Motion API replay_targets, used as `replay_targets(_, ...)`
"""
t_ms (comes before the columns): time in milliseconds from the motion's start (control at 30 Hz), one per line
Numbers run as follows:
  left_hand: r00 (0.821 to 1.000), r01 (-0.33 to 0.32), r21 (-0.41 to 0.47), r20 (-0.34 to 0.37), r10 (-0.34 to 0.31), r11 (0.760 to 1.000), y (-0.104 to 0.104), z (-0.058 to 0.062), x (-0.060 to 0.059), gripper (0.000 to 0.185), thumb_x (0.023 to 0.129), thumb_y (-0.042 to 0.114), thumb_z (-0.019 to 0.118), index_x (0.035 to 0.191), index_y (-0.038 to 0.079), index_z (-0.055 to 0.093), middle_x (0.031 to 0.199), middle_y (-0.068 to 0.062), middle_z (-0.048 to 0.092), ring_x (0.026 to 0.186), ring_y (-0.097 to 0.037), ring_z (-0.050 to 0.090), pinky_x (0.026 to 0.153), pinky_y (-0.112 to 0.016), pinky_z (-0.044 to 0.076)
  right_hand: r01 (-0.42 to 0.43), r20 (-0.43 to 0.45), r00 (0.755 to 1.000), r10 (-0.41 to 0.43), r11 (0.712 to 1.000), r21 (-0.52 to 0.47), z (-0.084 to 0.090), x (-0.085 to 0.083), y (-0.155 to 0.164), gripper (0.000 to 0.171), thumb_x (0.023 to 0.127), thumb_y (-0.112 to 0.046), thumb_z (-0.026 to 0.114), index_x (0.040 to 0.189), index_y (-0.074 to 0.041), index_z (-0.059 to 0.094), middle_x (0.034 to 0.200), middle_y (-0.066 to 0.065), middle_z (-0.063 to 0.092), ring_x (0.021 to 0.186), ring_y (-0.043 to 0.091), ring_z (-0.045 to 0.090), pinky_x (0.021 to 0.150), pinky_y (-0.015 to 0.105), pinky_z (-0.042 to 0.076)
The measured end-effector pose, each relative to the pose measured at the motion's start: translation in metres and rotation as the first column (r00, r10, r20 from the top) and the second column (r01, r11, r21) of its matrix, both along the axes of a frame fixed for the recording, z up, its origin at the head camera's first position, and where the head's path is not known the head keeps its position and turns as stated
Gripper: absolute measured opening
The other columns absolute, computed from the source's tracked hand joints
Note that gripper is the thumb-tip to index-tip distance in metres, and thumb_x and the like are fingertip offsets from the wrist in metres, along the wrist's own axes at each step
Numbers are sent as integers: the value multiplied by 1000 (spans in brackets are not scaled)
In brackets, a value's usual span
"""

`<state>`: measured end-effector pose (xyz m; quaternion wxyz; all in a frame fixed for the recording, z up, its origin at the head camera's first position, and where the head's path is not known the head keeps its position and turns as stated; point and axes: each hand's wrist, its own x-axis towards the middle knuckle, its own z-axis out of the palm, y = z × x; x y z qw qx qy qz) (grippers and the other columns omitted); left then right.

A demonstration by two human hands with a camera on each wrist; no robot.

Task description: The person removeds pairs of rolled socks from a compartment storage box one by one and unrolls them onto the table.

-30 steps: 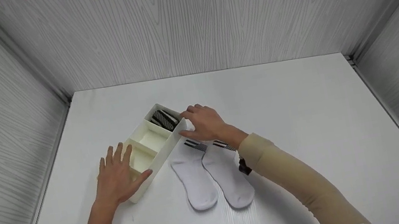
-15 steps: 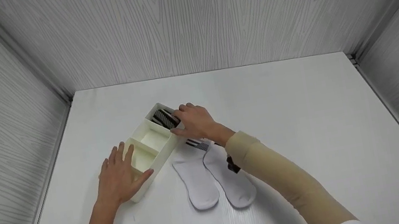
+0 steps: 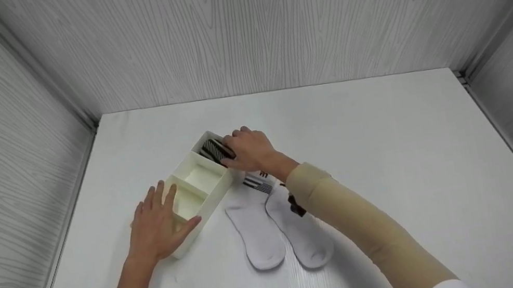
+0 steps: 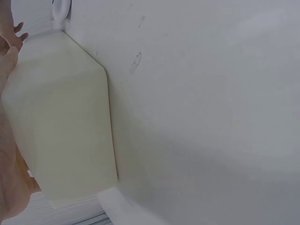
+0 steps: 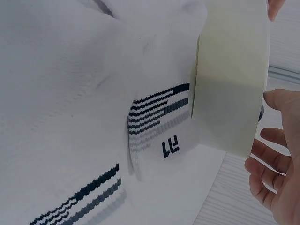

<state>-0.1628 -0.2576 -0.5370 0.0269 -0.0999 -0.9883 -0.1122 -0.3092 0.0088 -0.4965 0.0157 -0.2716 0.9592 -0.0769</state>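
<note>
Right hand [image 3: 249, 149] fingers curled into the far compartment of the cream plastic organizer [image 3: 192, 197], gripping the black-striped rolled sock [image 3: 212, 151] directly under them. Left hand [image 3: 159, 227] flat, fingers relaxed, bracing the near end. Organizer's long axis runs diagonally between the hands. Two soft white socks [image 3: 270, 221] lie flat on the worktop [image 3: 398, 166] just beside the right wrist.

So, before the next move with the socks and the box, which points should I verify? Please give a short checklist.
1. Left hand steadies the near end of the cream box: ok.
2. Right hand is at the far compartment, on the striped socks: ok.
3. Right hand really grips the striped socks: cannot tell, the fingers hide it.
4. Middle compartment is free: ok.
5. White socks lie flat beside the box, outside it: ok.
</note>
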Motion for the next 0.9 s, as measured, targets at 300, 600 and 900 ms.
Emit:
replay_targets(300, 1000, 12, -16, -11, -13, 1000, 2, 2, 0, 100, 93, 70, 61, 163, 4, 35, 171, -27, 29, 157, -49, 31, 120, -70, 35, 7, 13, 1000, -8, 999, 45, 1, -6, -3, 48, 100, -53, 66, 127, -13, 68, 118, 5, 76, 111, 27, 68, 89, 47, 61)
replay_targets(600, 1000, 10, -28, -28, -11, 1000, 2, 1, 0, 99, 92, 70, 62, 162, 4, 37, 170, -27, 31, 155, -50, 35, 118, -69, 38, 49, 81, 995, -54, 997, 59, 3, -9, -11, 43, 96, -56, 68, 109, -15, 68, 106, 5, 76, 100, 23, 72, 85, 44, 61)
replay_targets(900, 1000, 3, -32, -16, -4, 999, 0, 0, 0, 99, 93, 70, 61, 163, 4, 36, 170, -27, 30, 156, -50, 34, 119, -69, 38, 115, 136, 985, -108, 993, -40, -1, -11, -17, 27, 94, -39, 75, 92, -17, 60, 95, 1, 69, 85, 16, 56, 76, 38, 51)
